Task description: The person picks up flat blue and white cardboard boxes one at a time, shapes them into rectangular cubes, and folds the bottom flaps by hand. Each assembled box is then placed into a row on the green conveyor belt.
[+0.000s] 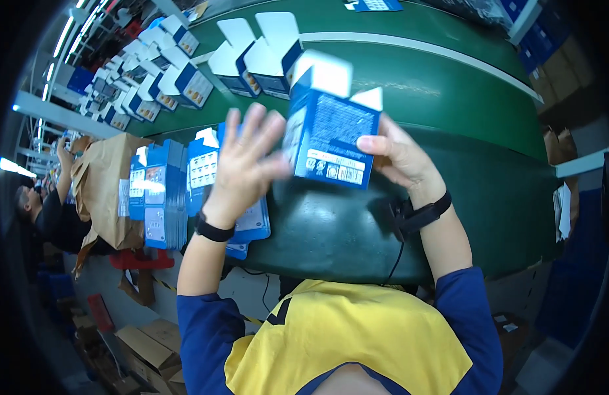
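We hold a blue open-topped box (334,141) above the near part of the green worktop (495,191), its white flaps standing up. Our right hand (400,155) pinches the box at its right side, the thumb pressed on the printed face and the other fingers partly hidden behind it. Our left hand (246,171) is raised just beside the box's left side, its fingers spread and blurred; we cannot tell whether they touch it. Below and to the left of that hand lie flat blue cartons (159,197) in stacks, with a brown paper package (110,181) next to them, farther left. Across the worktop, beyond the left hand, two upright boxes (271,66) stand with flaps raised, and rows of similar boxes (186,85) stretch to the far left. We wear a black wristband (213,229) on the left arm.
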`<state>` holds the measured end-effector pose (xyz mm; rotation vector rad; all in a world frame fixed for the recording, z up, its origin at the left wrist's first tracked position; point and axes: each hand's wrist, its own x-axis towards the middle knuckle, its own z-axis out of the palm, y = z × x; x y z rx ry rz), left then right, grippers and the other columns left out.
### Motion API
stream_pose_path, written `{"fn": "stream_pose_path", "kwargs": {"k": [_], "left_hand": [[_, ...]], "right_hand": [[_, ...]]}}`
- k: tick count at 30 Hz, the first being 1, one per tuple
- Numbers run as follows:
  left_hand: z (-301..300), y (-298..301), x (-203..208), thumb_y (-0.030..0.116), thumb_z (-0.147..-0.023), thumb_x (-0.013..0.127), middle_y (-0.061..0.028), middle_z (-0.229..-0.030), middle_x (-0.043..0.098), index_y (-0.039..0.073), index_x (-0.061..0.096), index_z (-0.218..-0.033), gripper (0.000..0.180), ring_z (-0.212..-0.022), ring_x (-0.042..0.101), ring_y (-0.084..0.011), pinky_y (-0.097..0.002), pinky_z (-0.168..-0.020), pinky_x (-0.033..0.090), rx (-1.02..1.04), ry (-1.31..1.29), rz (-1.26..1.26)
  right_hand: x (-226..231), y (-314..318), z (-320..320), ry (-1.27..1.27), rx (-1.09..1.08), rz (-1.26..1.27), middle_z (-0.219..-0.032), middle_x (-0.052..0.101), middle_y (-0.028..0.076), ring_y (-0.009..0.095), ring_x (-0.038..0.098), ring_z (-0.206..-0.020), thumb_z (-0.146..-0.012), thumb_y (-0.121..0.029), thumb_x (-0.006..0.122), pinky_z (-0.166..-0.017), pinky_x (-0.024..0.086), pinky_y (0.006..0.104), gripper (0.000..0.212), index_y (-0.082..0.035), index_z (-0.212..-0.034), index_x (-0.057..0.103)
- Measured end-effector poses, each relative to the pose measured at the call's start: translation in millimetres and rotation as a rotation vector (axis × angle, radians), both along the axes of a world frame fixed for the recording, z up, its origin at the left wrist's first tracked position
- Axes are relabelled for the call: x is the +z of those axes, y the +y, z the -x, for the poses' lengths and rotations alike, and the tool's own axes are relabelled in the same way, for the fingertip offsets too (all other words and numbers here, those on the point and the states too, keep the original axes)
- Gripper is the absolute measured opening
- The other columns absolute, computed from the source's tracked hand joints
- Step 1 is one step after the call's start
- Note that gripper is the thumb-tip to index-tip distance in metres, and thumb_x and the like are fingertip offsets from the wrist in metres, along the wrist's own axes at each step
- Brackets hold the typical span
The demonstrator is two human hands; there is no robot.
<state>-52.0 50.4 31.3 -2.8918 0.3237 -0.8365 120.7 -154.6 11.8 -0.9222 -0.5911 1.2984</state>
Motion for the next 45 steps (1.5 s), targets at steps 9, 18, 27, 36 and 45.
{"fn": "stream_pose_path", "kwargs": {"k": [9,18,27,36,45], "left_hand": [[80,60,-45,0.034,-0.070,0.078,-0.0149,-0.099,0.064,0.014,0.026,-0.144,0.093,-0.091,0.061,-0.0320,-0.0509,-0.078,0.045,1.014,0.496,0.464],[65,30,-49,0.026,-0.063,0.084,-0.0149,-0.094,0.059,0.014,0.015,-0.147,0.109,-0.092,0.057,-0.0316,-0.0476,-0.080,0.039,1.014,0.249,0.493],[38,-55,-40,0.010,-0.063,0.081,-0.0167,-0.118,0.047,0.014,0.018,-0.146,0.104,-0.106,0.046,-0.0318,-0.0433,-0.091,0.034,0.890,0.135,0.472],[-13,-103,-37,0.014,-0.082,0.069,-0.0119,-0.116,0.054,0.002,0.032,-0.135,0.066,-0.103,0.050,-0.0182,-0.0299,-0.086,0.041,0.292,-0.343,1.712],[-36,-95,-20,0.046,-0.086,0.062,-0.0094,-0.112,0.055,0.001,0.037,-0.129,0.067,-0.106,0.049,-0.0163,-0.0297,-0.089,0.041,0.053,-0.340,1.731]], "right_hand": [[-74,62,-99,-1.341,-0.689,0.319,-0.142,0.032,0.020,0.029,0.042,-0.126,-0.064,-0.007,0.077,-0.102,0.037,0.0368,0.116,-0.006,-0.146,-0.006],[-47,45,21,-0.424,-0.279,0.286,-0.148,0.015,0.028,0.028,0.027,-0.136,-0.076,-0.011,0.072,-0.106,0.030,0.0327,0.105,0.001,-0.144,-0.007],[-38,25,78,0.170,-0.041,0.091,-0.146,0.024,0.018,0.021,0.031,-0.132,-0.081,-0.001,0.064,-0.104,0.031,0.0287,0.094,0.003,-0.144,-0.004],[-20,-49,57,-0.240,-0.746,-0.107,-0.123,0.052,0.017,0.019,0.054,-0.108,-0.081,-0.009,0.066,-0.092,0.042,0.0257,0.078,0.002,-0.143,0.020],[-11,-47,19,-1.160,-0.450,-0.366,-0.108,0.064,0.013,0.023,0.062,-0.096,-0.079,-0.016,0.072,-0.087,0.046,0.0305,0.049,-0.002,-0.123,0.054]]}}
